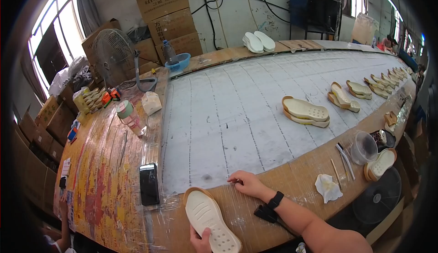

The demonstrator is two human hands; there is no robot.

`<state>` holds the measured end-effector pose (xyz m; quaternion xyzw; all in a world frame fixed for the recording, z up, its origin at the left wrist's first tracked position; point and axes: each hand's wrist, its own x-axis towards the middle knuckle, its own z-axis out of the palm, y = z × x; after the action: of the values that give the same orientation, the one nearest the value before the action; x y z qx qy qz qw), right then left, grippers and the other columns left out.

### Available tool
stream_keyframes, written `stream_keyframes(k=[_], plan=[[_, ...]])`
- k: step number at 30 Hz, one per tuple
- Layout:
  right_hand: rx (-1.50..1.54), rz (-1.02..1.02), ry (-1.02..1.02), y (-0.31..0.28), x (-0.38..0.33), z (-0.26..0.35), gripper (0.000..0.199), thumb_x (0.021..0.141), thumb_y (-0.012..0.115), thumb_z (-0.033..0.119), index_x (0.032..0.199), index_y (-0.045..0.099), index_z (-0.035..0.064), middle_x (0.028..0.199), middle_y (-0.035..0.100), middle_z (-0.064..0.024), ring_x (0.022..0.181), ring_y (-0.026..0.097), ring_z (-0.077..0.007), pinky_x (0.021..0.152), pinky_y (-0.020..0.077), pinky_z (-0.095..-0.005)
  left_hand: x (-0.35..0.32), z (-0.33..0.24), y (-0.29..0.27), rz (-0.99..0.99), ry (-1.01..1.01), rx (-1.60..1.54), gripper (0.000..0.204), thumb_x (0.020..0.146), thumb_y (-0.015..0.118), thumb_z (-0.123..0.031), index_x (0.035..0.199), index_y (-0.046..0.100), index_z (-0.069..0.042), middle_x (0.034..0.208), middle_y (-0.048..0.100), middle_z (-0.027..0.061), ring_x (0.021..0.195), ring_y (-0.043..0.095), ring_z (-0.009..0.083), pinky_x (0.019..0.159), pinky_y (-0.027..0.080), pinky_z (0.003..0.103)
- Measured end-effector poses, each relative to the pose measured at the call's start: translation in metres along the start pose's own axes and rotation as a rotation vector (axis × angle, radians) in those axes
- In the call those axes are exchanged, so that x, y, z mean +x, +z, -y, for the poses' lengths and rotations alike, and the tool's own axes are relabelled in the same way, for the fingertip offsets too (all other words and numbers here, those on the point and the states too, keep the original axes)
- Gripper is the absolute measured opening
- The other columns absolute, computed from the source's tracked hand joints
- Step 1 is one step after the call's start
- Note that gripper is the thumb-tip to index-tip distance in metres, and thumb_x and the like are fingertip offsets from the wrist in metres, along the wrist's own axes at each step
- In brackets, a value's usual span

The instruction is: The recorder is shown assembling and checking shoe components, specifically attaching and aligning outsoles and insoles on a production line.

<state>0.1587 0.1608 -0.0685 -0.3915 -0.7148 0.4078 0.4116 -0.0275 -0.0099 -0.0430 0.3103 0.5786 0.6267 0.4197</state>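
My left hand point(200, 241) grips a cream shoe sole with a tan rim point(211, 214) at the near edge of the table, its thumb on the perforated heel end. Several rows of small holes and some curved grooves mark the sole's upper face. My right hand point(247, 184), with a black band on the wrist, rests at the near edge of the white marked surface point(219, 148). Its fingers are curled in; whatever they may hold is too small to make out. A black phone point(148, 184) lies left of the held sole.
Stacked soles point(305, 111) line the right side in a row. Near my right arm are a crumpled tissue point(328, 188), a clear plastic tub point(363, 147) and a black round fan point(378, 196). A bottle point(131, 118) stands left. Another person's arm point(64, 221) shows lower left.
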Motion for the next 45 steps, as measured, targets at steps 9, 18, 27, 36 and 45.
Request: stream_keyframes(k=[9,18,27,36,45], plan=[[-0.005,-0.002,-0.002,0.000,-0.002,0.005,0.025,0.068,0.047,-0.001,0.089,0.059,0.0039,0.084,0.058,-0.0103,0.075,0.057,-0.0197,0.068,0.0456,-0.0283,-0.001,-0.002,-0.001,0.023,0.005,0.018,0.042,0.076,0.057,-0.006,0.114,0.044,0.007,0.101,0.055,0.0125,0.086,0.052,0.0188,0.075,0.042,0.029],[-0.146,0.022,0.136,0.010,0.023,-0.011,0.024,0.072,0.050,0.008,0.093,0.060,0.0042,0.085,0.061,-0.0083,0.073,0.058,-0.0160,0.064,0.0460,-0.0257,-0.001,-0.001,-0.003,0.017,-0.034,0.040,0.039,0.076,0.056,-0.005,0.111,0.045,0.007,0.099,0.055,0.0126,0.083,0.053,0.0199,0.073,0.043,0.029],[-0.549,-1.194,0.388,-0.246,0.098,-0.104,0.022,0.080,0.045,0.019,0.084,0.056,0.0017,0.084,0.057,-0.0174,0.083,0.052,-0.0337,0.071,0.0418,-0.0425,-0.001,0.000,0.000,0.043,-0.045,-0.008,0.040,0.076,0.054,-0.004,0.113,0.043,0.007,0.102,0.053,0.0141,0.087,0.053,0.0214,0.077,0.041,0.031],[-0.726,-1.083,1.001,-0.311,0.028,-0.088,0.032,0.078,0.051,0.030,0.104,0.057,0.0123,0.106,0.056,-0.0061,0.104,0.046,-0.0289,0.083,0.0366,-0.0468,0.000,0.003,-0.003,-0.018,-0.036,0.028,0.042,0.076,0.053,-0.004,0.115,0.041,0.007,0.104,0.052,0.0140,0.089,0.052,0.0218,0.079,0.040,0.031],[-0.681,-1.082,0.750,-0.338,0.006,-0.154,0.035,0.076,0.050,0.032,0.098,0.060,0.0066,0.098,0.058,-0.0167,0.092,0.053,-0.0335,0.081,0.0402,-0.0408,0.001,0.005,-0.002,-0.029,-0.054,0.027,0.041,0.077,0.054,-0.005,0.114,0.042,0.007,0.104,0.052,0.0132,0.089,0.051,0.0199,0.077,0.041,0.028]])
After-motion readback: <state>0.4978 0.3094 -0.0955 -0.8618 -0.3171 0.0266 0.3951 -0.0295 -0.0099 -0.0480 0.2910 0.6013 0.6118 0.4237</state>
